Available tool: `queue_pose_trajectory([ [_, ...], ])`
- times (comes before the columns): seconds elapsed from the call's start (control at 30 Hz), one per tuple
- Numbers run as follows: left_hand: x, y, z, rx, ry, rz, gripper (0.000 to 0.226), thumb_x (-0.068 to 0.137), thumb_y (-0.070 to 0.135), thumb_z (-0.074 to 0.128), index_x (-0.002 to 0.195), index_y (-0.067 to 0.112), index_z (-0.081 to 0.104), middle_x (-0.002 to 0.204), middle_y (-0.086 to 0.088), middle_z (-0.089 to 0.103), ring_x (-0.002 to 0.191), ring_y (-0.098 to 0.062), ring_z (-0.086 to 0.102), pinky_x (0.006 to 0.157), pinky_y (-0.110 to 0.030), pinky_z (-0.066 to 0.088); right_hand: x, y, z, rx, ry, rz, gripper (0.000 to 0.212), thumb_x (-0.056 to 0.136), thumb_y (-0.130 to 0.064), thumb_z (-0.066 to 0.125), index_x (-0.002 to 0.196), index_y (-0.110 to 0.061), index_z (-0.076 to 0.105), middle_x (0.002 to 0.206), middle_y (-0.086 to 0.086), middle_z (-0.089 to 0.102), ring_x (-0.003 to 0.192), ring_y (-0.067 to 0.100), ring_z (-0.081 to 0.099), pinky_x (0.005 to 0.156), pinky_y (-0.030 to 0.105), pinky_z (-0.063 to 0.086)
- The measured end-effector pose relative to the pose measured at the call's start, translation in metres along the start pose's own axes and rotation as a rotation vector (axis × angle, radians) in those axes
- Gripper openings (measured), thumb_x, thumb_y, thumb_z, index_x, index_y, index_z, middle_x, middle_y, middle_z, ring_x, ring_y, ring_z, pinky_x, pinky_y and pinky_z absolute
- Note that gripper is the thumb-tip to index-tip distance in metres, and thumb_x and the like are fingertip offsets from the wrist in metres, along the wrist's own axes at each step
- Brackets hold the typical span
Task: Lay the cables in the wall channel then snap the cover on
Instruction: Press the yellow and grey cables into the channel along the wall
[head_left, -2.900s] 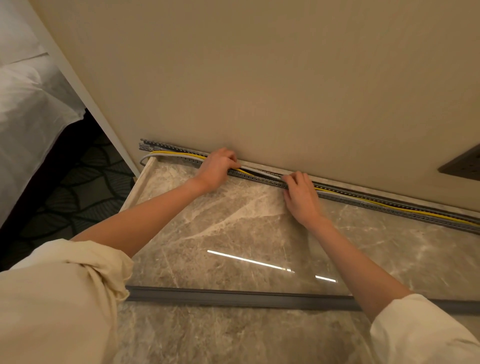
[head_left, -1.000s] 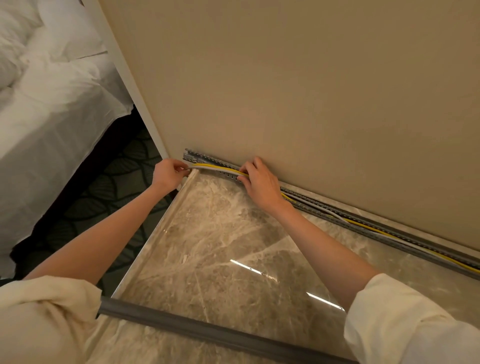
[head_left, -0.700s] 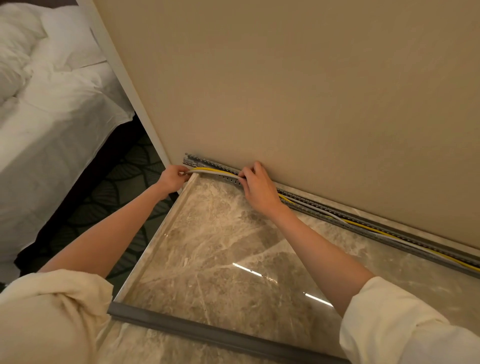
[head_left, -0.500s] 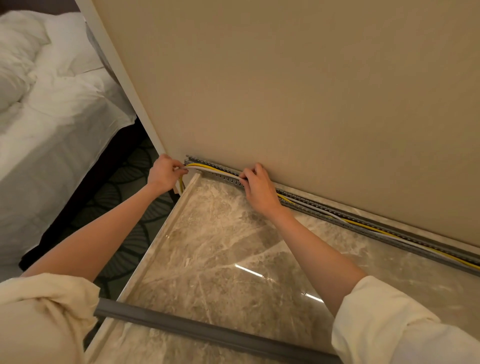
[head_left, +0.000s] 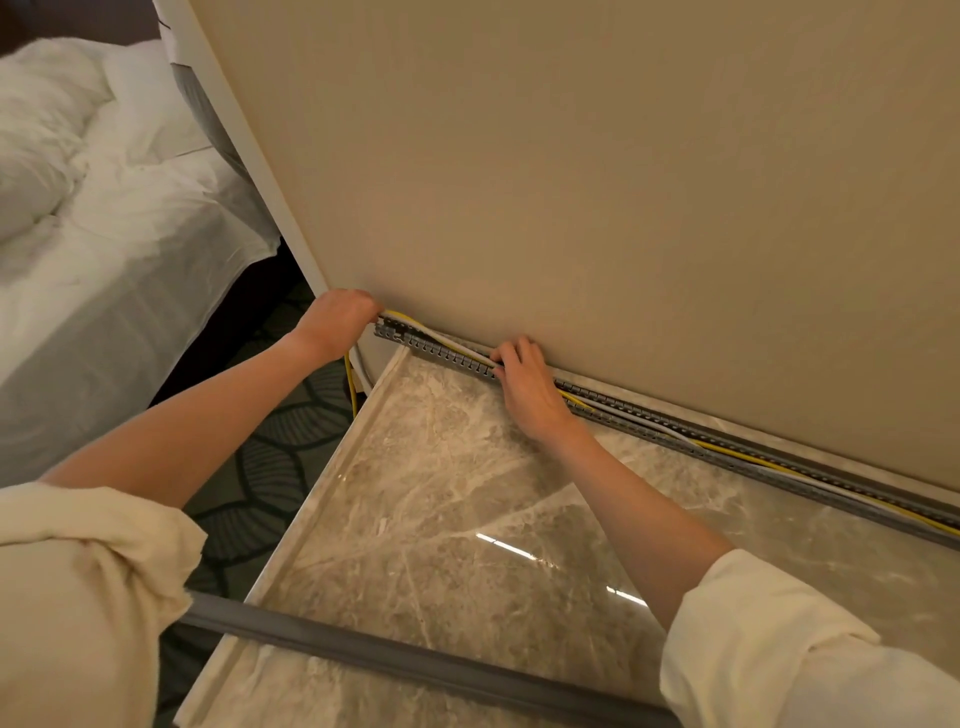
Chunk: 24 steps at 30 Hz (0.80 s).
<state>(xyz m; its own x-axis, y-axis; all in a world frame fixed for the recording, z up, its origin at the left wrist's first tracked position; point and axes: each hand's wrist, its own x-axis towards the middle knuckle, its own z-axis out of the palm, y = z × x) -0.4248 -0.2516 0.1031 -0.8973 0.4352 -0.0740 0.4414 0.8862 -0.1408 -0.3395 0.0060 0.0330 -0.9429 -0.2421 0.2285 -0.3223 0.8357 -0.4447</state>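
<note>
A grey slotted wall channel (head_left: 737, 457) runs along the foot of the beige wall, above the marble top. A yellow cable (head_left: 769, 461) and a white cable (head_left: 441, 338) lie in it; both leave its left end and hang down over the edge (head_left: 353, 384). My left hand (head_left: 337, 317) is closed on the cables at the channel's left end. My right hand (head_left: 527, 384) presses its fingertips on the cables in the channel a little to the right. The grey cover strip (head_left: 415, 660) lies loose across the marble near me.
The marble top (head_left: 467, 519) has a raised left rim (head_left: 311, 509). Left of it, lower down, lie a patterned dark carpet (head_left: 270, 457) and a bed with white sheets (head_left: 104, 234). The wall's white corner trim (head_left: 249, 150) stands right behind my left hand.
Both hands have worked leftward along the channel to its left end. The left hand now holds the cables past the end, and their loose ends hang down over the edge.
</note>
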Motion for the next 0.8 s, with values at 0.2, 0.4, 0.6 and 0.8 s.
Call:
queue_pose_trajectory([
  [0.2,0.004,-0.001,0.007,0.155,-0.041,0.07,0.029,0.085,-0.011,0.048,0.108,0.003,0.059,0.097,-0.017,0.065,0.089,-0.036,0.064,0.078,-0.043,0.053,-0.004,0.003,-0.001,-0.065,-0.046,-0.043,0.044,0.084,0.012,0.052,0.12,-0.012,0.045,0.106,0.011,0.044,0.098,0.021,0.039,0.08,0.028,0.04],
  [0.4,-0.005,-0.004,0.013,0.113,-0.063,0.087,0.028,0.086,-0.006,0.053,0.112,0.003,0.057,0.096,-0.016,0.065,0.087,-0.033,0.064,0.077,-0.04,0.054,-0.003,0.005,-0.001,-0.064,-0.049,-0.061,0.046,0.081,0.014,0.054,0.119,-0.011,0.048,0.104,0.01,0.043,0.095,0.022,0.041,0.078,0.031,0.046],
  [0.6,-0.006,-0.006,0.009,-0.071,0.04,0.057,0.026,0.089,-0.004,0.051,0.112,0.002,0.061,0.101,-0.018,0.065,0.09,-0.034,0.063,0.077,-0.045,0.053,-0.003,0.004,-0.002,-0.048,-0.034,-0.065,0.039,0.082,0.012,0.055,0.115,-0.008,0.053,0.103,0.012,0.044,0.096,0.024,0.042,0.079,0.03,0.044],
  [0.8,-0.009,0.007,0.002,-0.199,0.179,0.177,0.021,0.084,-0.005,0.058,0.1,0.001,0.07,0.101,-0.019,0.066,0.088,-0.035,0.063,0.073,-0.045,0.055,-0.003,0.004,-0.002,-0.059,-0.026,-0.066,0.038,0.083,0.012,0.056,0.115,-0.007,0.053,0.106,0.012,0.046,0.098,0.025,0.042,0.081,0.031,0.045],
])
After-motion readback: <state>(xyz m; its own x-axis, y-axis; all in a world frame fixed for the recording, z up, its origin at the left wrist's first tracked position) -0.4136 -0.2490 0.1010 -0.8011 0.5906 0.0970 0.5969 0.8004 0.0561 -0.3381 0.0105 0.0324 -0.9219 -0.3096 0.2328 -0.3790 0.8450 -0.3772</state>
